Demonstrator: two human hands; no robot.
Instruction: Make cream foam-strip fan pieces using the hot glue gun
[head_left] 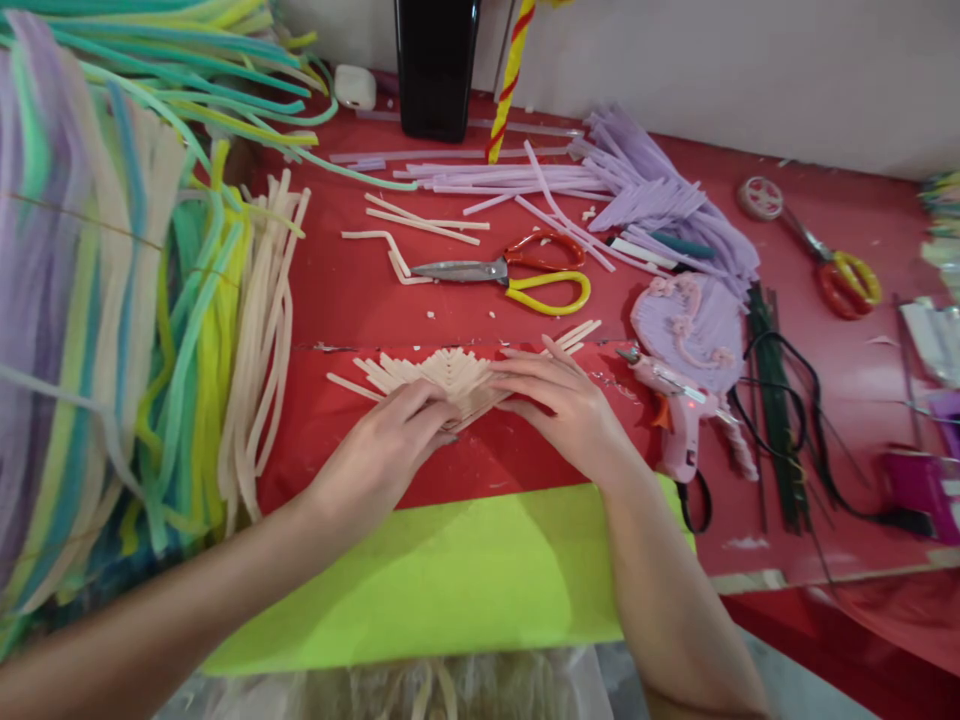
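Cream pipe cleaners, laid side by side in a V-patterned piece [450,370], lie on the red table in front of me. My left hand [390,430] is closed in a pinch at the lower left edge of this piece, the fingertips partly hidden. From the right, my right hand [574,405] rests on the piece with its fingers stretched out and the thumb lower down, at the edge. Loose cream ends stick out past both hands. Beyond the piece lie scissors [499,272] with one red and one yellow handle.
Bundles of coloured pipe cleaners [202,350] fill the left. Purple pipe cleaners [645,190] lie at the back, near a black upright object [437,65]. A pink glue gun [682,410] with a black cord, a purple piece [694,325] and more scissors [840,275] are rightward. Green cloth [450,580] covers the front edge.
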